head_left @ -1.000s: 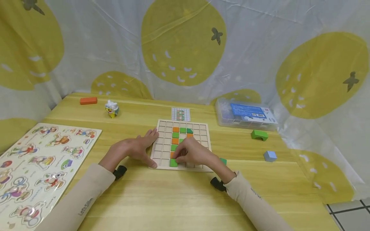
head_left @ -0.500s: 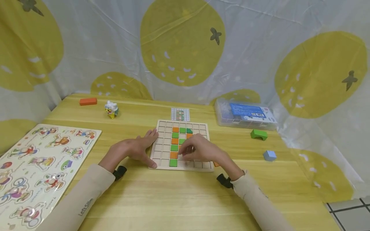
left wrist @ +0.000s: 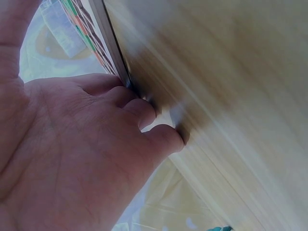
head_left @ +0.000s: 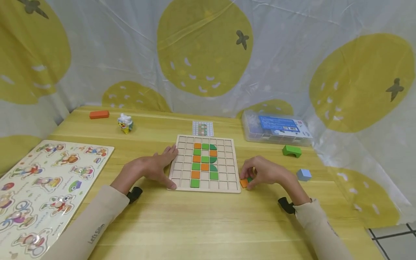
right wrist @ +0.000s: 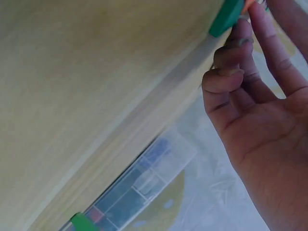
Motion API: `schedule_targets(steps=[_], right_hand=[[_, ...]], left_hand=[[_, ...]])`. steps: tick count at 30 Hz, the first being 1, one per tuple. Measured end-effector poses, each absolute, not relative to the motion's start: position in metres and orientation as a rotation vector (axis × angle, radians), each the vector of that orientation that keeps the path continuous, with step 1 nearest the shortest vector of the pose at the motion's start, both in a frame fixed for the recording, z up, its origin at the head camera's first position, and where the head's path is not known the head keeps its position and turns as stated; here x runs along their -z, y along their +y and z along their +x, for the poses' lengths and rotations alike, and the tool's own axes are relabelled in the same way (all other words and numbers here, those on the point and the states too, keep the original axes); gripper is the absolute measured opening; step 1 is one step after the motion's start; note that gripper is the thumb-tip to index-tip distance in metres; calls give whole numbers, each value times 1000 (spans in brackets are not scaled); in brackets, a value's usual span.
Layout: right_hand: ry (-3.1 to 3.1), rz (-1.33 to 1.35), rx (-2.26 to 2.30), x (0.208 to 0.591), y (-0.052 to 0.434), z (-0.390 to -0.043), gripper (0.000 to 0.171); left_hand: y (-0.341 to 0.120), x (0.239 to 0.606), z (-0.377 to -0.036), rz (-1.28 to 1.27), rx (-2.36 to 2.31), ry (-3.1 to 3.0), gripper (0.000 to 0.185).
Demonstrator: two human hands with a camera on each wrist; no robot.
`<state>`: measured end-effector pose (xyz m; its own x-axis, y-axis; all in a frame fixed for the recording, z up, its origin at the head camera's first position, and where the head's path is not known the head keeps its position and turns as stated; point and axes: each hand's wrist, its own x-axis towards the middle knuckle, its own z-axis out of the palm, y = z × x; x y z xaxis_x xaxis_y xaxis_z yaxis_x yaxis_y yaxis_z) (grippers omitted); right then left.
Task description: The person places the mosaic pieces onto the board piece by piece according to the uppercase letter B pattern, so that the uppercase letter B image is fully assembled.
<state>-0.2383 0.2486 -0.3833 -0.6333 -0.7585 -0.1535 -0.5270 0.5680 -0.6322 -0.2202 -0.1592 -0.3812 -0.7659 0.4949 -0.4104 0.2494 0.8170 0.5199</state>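
In the head view my left hand rests at the left edge of a wooden grid board, its thumb at the near corner and its fingers spread toward the far end. Orange, green and dark green tiles, some with a curved side, sit in the board's cells. Just right of the board, my right hand pinches an orange tile between thumb and index finger. Beside that tile is a dark green piece, partly hidden by the fingers in the head view.
A small pattern card lies behind the board. A clear plastic case, a green arch block and a blue cube are on the right. Leftward are a picture puzzle, a toy figure and an orange block.
My right hand has left the board's lower middle cells and moved right to the orange tile on the table. A green tile now shows in the right tile column. The left hand stays put.
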Motion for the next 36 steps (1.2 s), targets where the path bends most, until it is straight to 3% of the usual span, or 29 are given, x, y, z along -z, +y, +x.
schedule_targets(steps=[18,25,36], right_hand=[[2393,-974,749,387,244,-238,27],[2373,-1031,837,376,244,-238,17],[2391,-1159,955,373,155,-224,4]], left_hand=[[-158,384,-219,556,-593,2452,136],[-157,384,-221,551,-591,2449,135],[-158,383,-222,561,-591,2461,134]])
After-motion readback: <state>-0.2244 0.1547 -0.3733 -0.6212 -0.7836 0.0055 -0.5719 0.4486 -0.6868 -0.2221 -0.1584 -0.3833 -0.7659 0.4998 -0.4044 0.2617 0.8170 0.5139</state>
